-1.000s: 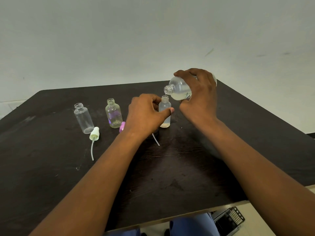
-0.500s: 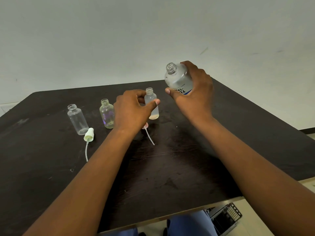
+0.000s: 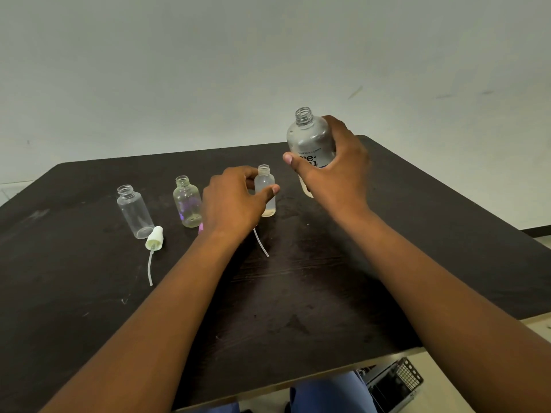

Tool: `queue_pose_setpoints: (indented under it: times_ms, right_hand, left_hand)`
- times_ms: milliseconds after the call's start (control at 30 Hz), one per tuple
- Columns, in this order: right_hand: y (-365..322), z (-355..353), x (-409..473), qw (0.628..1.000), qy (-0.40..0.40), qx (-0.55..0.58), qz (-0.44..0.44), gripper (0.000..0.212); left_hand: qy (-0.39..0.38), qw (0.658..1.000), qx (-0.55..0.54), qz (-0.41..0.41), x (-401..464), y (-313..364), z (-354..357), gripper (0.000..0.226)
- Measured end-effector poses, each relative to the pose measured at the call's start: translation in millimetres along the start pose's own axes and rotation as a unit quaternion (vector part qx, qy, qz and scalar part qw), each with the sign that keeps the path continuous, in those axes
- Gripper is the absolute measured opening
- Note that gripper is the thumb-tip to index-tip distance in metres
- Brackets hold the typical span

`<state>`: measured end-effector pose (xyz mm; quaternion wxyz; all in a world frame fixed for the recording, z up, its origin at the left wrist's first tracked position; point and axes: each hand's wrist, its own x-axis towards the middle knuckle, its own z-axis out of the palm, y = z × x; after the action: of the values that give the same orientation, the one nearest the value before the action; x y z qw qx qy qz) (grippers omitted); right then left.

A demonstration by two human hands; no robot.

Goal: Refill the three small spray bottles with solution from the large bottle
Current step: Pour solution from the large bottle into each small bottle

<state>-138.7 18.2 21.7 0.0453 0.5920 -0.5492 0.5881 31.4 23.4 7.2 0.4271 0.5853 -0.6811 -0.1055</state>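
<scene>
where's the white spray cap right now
In the head view the white spray cap lies on the dark table toward the left, just in front of the leftmost small bottle, its dip tube trailing toward the person; neither hand touches it.

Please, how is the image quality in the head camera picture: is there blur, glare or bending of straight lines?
Head view: the light is soft and even, with no harsh glare on the table. Head view: the small bottles and the large bottle look sharp, without motion blur. Head view: the wide lens bends the table edges and stretches the forearms near the bottom.
</scene>
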Motion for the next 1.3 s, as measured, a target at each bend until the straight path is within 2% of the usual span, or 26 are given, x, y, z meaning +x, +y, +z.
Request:
queue_pose_setpoints:
  times_ms: [233, 467, 800, 933, 1067, 1300]
  right_hand:
    - [-3.6, -1.8, -1.2, 1.000, -0.001, -0.005, 0.008, 0.060]
    - [-6.6, -3.5, -2.3, 0.999, 0.012, -0.038, -0.026, 0.061]
    - [-11.7, -5.9, -3.9, 0.997, 0.038, -0.052, -0.044, 0.059]
    - [-14.0, -8.6, -4.9, 0.996, 0.048, -0.050, -0.062, 0.061]
    - [-15.2, -9.1, -4.7, 0.995, 0.052, -0.048, -0.068, 0.062]
    - [-17.2, -7.7, -6.4, 0.994, 0.055, -0.033, -0.090, 0.064]
  left_hand:
    - [0.008, 1.000, 0.017, -0.003, -1.4, 3.8, 0.2, 0.043]
    - [0.015, 1.000, -0.003, -0.011, -1.3, 5.1, 0.2, 0.050]
    - [0.035, 0.999, 0.018, 0.037, -0.2, 9.8, -4.2, 0.081]
    - [0.094, 0.993, -0.028, 0.061, -6.2, 13.1, -13.1, 0.083]
    - [0.139, 0.985, -0.024, 0.100, -8.2, 21.9, -22.5, 0.075]
    - [0.164, 0.978, 0.015, 0.131, -8.3, 19.0, -51.9, 0.060]
